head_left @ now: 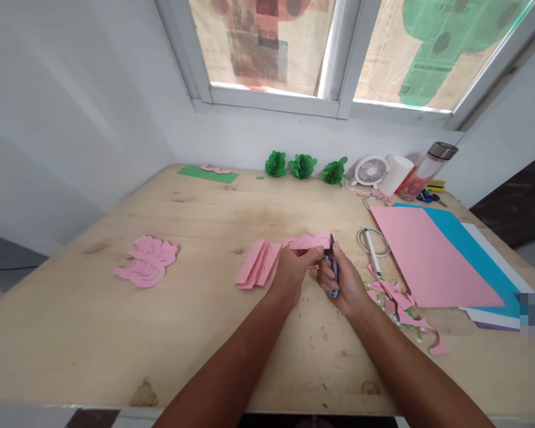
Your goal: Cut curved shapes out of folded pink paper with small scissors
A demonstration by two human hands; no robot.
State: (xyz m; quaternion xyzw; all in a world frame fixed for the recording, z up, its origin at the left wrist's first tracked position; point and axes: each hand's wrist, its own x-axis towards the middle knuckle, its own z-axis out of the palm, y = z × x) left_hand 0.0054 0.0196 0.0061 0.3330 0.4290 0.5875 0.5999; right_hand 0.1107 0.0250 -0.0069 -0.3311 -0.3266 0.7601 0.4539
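Note:
A strip of pink paper [309, 241] with curved outlines on it is pinched in my left hand [294, 270], just above the table. My right hand [342, 279] is closed round the blue handles of a pair of scissors [333, 276]. Their dark blades point away from me and meet the strip's right end. Just left of my left hand lies a folded stack of pink paper [257, 266]. Farther left, cut pink scalloped pieces [149, 261] are piled up.
Pink and green scraps [401, 303] and a white pen [373, 252] lie right of my right hand, beside coloured sheets [437, 255]. Green paper figures [302, 166], a small fan [371, 171] and a glass bottle [428, 172] stand along the wall. A green strip [205, 174] lies at the back left.

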